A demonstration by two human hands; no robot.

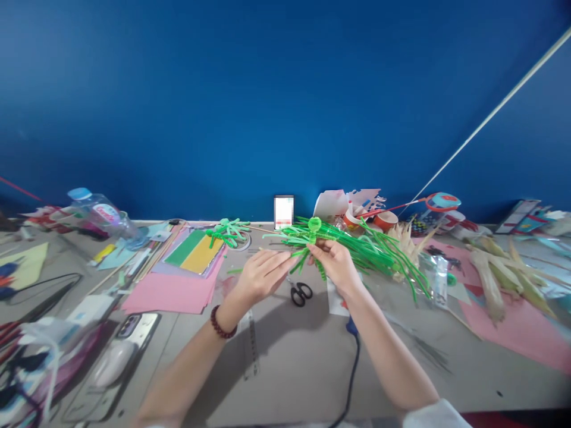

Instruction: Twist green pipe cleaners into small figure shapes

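Observation:
In the middle of the view my two hands meet at a small figure twisted from green pipe cleaners, with a coiled round top and short strands sticking out below. My right hand is closed, thumb and fingertips pinching the figure from the right. My left hand comes in from the left, its fingers pressed together at a green strand; the fingertips are partly hidden. Behind the hands lies a large bundle of green pipe cleaners. Black-handled scissors rest on the table just below the hands.
Bent green pipe cleaners lie left of the hands, near pink paper sheets. A phone stands against the blue wall. Lower left are a computer mouse and a plastic bottle. Corn husks lie right; a dark cable runs toward the front.

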